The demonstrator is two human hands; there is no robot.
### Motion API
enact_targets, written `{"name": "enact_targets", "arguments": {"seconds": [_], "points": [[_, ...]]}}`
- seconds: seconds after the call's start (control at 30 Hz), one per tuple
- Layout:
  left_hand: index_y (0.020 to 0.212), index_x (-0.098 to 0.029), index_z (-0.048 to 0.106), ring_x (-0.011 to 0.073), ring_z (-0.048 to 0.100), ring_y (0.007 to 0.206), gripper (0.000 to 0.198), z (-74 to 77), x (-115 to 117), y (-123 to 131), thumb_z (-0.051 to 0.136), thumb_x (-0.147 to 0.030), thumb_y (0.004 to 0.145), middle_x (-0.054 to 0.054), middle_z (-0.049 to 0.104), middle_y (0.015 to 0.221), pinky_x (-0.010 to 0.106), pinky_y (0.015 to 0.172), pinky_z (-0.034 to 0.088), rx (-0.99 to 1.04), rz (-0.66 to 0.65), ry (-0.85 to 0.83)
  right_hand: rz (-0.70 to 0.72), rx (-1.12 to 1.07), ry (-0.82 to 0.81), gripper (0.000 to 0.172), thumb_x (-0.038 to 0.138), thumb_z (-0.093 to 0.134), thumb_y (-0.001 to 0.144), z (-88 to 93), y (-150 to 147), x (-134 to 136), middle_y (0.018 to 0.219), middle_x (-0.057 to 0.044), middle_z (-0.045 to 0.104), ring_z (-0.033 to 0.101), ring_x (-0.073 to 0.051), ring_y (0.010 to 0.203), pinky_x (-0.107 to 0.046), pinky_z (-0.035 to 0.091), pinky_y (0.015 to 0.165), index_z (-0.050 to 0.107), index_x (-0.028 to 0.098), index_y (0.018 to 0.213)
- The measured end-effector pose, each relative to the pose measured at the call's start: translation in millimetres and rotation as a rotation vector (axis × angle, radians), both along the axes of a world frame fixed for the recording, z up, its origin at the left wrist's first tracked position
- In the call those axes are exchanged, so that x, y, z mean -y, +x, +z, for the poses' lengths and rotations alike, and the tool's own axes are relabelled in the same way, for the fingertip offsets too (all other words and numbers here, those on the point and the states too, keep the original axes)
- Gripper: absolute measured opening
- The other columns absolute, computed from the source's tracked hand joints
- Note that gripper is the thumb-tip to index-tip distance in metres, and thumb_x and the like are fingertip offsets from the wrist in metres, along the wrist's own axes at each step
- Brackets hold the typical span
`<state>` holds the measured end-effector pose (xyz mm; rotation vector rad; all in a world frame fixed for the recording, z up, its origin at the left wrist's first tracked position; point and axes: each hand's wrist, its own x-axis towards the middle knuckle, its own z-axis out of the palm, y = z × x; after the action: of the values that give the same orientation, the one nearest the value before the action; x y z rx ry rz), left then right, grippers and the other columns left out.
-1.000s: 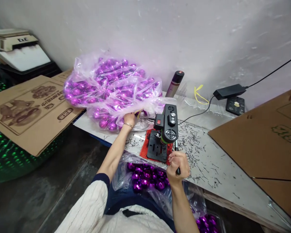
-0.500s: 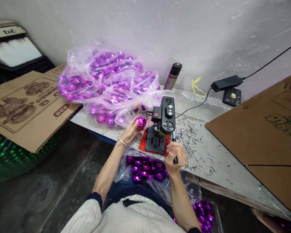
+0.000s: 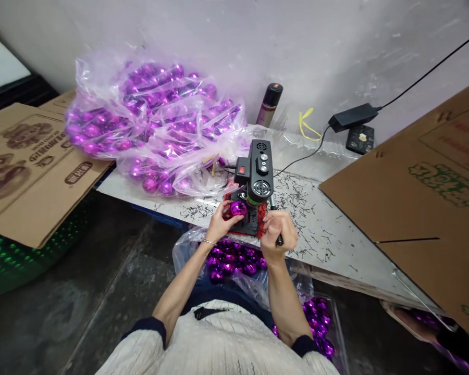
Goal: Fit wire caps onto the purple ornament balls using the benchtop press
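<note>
Pinched in left hand: purple ball, held directly under mini drill press head, by table front edge; lever clenched in right hand.

Spray can, upright near the wall; black power adapter with cable; yellow cord; left cardboard sheet; right cardboard sheet; worktop strewn with dark shavings.
</note>
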<state>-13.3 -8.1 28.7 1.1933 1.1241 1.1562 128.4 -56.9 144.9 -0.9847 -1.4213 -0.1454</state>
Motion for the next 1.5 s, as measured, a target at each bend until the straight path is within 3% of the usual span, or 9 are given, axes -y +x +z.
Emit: {"name": "enact_targets", "arguments": {"seconds": [0.13,0.33,0.5,0.67,1.03,1.5], "points": [[0.127,-0.021,0.062,0.0295,0.070,0.120,0.063,4.3,2.2,-2.3,0.091,-0.038,0.074,0.012,0.073,0.126,0.045,0.109,0.052,-0.268,-0.014,0.143,-0.028,-0.057,-0.021,0.031,0.014,0.047,0.100,15.6,-2.5,-5.3,0.063,0.002,0.054,0.055,-0.012,0.060,-0.029,0.042,0.059,0.050,0.022,0.070],[0.130,-0.021,0.063,0.0310,0.072,0.109,0.062,3.6,-2.1,10.9,0.088,-0.045,0.078,0.011,0.076,0.118,0.046,0.100,0.055,-0.587,0.010,0.340,-0.026,-0.050,-0.048,0.029,0.015,0.048,0.100,19.9,-2.7,-3.5,0.065,0.001,0.055,0.055,-0.012,0.062,-0.029,0.042,0.060,0.051,0.022,0.072],[0.134,-0.018,0.060,0.0298,0.070,0.118,0.063,-10.4,-2.8,21.7,0.083,-0.046,0.084,0.014,0.073,0.126,0.045,0.106,0.053,-0.545,0.041,0.463,0.006,-0.026,-0.035,0.026,0.013,0.048,0.099,14.5,0.4,0.4,0.067,0.001,0.057,0.057,-0.012,0.064,-0.028,0.043,0.061,0.052,0.021,0.074],[0.135,-0.021,0.060,0.0295,0.068,0.120,0.062,-14.2,-0.7,19.9,0.083,-0.047,0.084,0.012,0.072,0.127,0.046,0.110,0.050,-0.506,0.031,0.418,-0.006,0.030,-0.037,0.025,0.012,0.048,0.098,3.7,2.2,5.1,0.068,0.001,0.058,0.059,-0.013,0.066,-0.028,0.045,0.061,0.053,0.022,0.076],[0.133,-0.023,0.063,0.0310,0.066,0.122,0.064,-9.8,2.0,17.4,0.088,-0.045,0.078,0.011,0.071,0.127,0.047,0.113,0.047,-0.441,0.013,0.331,-0.061,0.012,0.050,0.033,0.027,0.037,0.105,-55.3,-1.4,1.3,0.067,0.001,0.058,0.057,-0.014,0.060,-0.034,0.050,0.068,0.049,0.023,0.074],[0.132,-0.023,0.063,0.0302,0.067,0.119,0.060,-9.1,1.0,17.5,0.085,-0.044,0.081,0.011,0.072,0.124,0.046,0.109,0.049,-0.442,0.009,0.346,-0.004,-0.054,0.085,0.038,0.031,0.033,0.108,-70.3,-2.3,-4.3,0.071,0.003,0.055,0.060,-0.012,0.061,-0.035,0.051,0.070,0.046,0.023,0.073]]}}
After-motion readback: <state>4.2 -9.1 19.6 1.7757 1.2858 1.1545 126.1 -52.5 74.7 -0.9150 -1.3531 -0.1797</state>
